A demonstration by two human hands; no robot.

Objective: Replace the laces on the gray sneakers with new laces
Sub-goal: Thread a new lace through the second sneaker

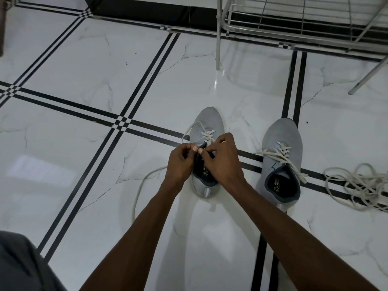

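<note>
While both hands, left hand (pixel 181 159) and right hand (pixel 220 159), pinch the white lace (pixel 206 135) over the left gray sneaker (pixel 206 122), each crossing should be drawn evenly snug.

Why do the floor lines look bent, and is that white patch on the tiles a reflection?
Head view: the wide-angle lens bows the black tile lines toward the edges. The bright spot near the metal rack leg is glare on glossy marble floor. Soft shadows fall under both arms. The left hand, right hand and gray sneakers stay sharp.
</note>
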